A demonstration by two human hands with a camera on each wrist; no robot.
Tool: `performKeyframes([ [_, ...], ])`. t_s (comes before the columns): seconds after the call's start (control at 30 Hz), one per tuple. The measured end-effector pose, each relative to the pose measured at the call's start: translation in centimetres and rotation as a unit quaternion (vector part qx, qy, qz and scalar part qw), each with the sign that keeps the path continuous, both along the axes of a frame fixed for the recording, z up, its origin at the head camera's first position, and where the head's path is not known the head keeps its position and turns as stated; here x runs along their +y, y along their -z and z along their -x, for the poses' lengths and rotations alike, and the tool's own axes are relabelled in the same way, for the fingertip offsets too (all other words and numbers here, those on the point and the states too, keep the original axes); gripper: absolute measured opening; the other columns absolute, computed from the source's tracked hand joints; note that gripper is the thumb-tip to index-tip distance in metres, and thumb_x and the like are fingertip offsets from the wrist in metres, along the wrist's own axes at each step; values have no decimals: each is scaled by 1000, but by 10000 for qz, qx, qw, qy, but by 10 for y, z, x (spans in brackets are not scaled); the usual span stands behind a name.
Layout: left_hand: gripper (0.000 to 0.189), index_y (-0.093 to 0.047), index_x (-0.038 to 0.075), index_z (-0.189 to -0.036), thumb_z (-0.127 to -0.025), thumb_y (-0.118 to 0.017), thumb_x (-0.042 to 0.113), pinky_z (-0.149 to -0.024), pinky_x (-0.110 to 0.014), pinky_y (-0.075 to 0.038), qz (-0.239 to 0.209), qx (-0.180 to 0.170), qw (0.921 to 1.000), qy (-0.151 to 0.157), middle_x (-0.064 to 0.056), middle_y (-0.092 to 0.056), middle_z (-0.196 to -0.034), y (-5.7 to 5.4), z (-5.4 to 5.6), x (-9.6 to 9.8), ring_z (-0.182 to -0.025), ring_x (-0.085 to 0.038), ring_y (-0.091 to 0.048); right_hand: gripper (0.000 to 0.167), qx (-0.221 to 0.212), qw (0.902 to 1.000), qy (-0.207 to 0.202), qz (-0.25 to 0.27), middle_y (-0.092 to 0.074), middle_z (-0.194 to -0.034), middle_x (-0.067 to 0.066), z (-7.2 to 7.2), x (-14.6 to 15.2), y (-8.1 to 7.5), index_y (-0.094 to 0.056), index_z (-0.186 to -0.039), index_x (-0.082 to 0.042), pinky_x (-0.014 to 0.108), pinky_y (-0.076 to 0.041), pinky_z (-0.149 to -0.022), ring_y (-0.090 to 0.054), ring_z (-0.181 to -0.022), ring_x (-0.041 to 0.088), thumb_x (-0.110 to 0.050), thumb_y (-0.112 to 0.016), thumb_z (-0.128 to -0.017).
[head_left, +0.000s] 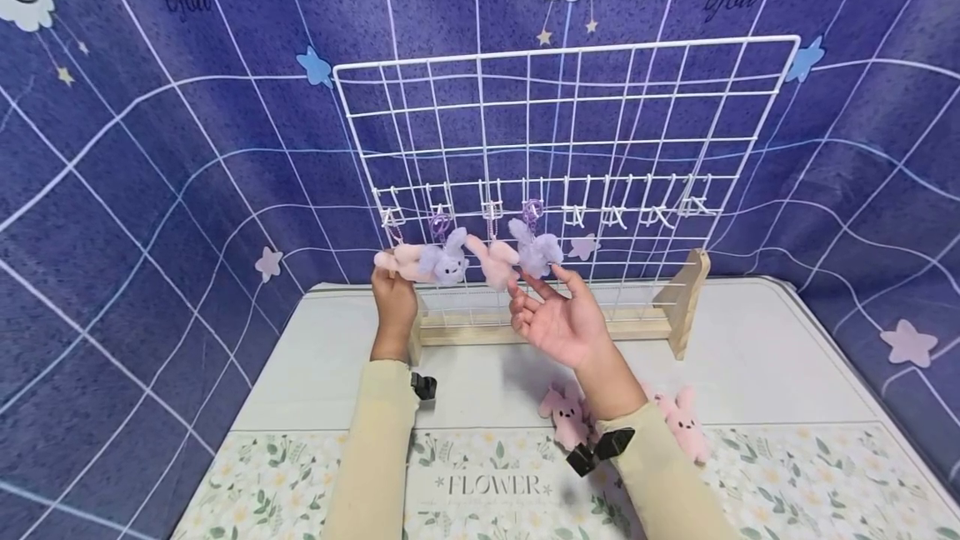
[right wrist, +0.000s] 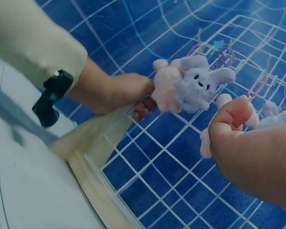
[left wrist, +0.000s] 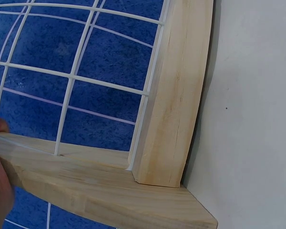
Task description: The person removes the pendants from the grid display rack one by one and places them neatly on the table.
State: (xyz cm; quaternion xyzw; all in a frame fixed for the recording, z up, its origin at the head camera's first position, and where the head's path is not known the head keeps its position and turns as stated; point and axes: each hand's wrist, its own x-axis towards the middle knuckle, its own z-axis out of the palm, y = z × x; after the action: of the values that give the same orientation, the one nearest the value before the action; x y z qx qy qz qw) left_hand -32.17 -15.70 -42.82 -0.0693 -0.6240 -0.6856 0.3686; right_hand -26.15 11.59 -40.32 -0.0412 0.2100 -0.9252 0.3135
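Observation:
Several small plush bunny keychains hang in a row from hooks on a white wire grid rack (head_left: 555,98). On the left are a pink plush (head_left: 407,261) and a lilac bunny (right wrist: 195,83) whose face shows. A second pink plush (head_left: 495,265) and a second lilac plush (head_left: 536,250) hang further right. My left hand (head_left: 395,307) grips the rack's left wooden support (right wrist: 105,131), beside the first pink plush. My right hand (head_left: 558,319) is palm up below the second pink and lilac plushes, fingers loosely bent, fingertips at their lower edges; firm contact cannot be told.
Several bare white hooks (head_left: 615,215) line the grid's right half. A wooden crossbar (head_left: 480,334) joins the supports. Pink bunnies lie on the table near my right forearm, one left of it (head_left: 567,417) and one right (head_left: 686,427). A flower-printed mat (head_left: 487,486) covers the front.

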Motion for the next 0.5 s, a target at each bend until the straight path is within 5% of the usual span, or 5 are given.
performKeyframes([
  [0.17,15,-62,-15,-101,-102,-56,-2,-88,-16,-48,3,55,10000,0,22,-65,-86,0,1,1,-89,2,-58,55,-241,9985,-205,440,-63,-119,6,4,-1,0,-46,-142,-19,25,-48,-84,-59,-97,14,-60,-51,-105],
  [0.5,19,-61,-18,-106,-101,-56,-1,-86,-15,-49,101,18,9999,-9,24,-65,-87,2,1,-1,-90,4,-59,56,-849,9939,141,691,-66,-118,10,5,-1,-6,-51,-132,-14,27,-46,-81,-58,-93,17,-59,-58,-100],
])
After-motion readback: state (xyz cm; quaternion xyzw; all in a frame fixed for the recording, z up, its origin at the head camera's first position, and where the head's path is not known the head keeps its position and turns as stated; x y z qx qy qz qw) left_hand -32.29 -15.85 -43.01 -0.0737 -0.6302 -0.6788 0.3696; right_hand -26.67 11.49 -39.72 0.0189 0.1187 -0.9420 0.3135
